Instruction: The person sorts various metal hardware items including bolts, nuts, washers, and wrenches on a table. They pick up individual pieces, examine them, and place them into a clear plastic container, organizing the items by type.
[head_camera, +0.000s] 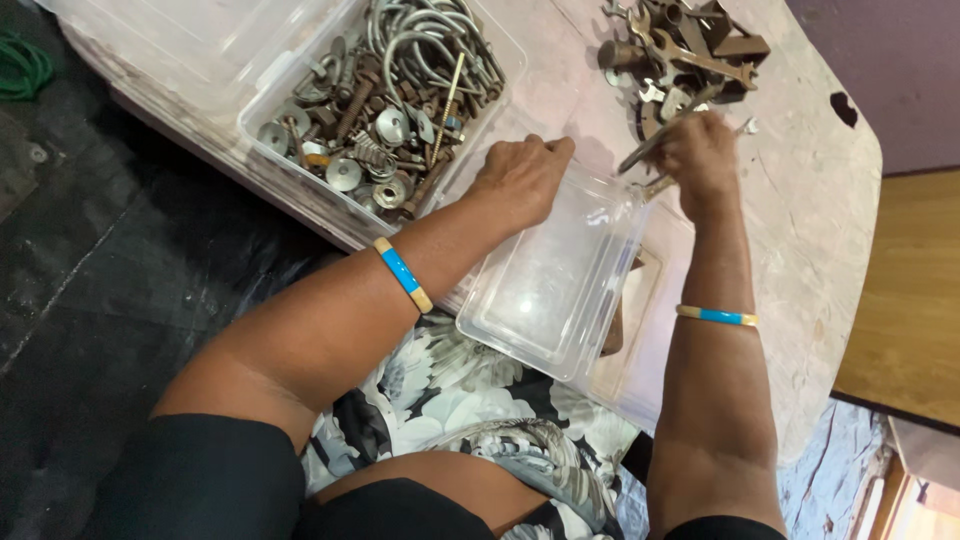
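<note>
Pale table (820, 200), wrench (650, 148) in right hand (700, 155)

Pale table (800, 200) — bins (300, 60), rusty tools (680, 50)

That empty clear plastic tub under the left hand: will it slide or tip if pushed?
Probably both. The clear tub looks thin and empty, so likely light, and it juts past the table edge. The left hand presses its rim, which seems to steady it.
</note>
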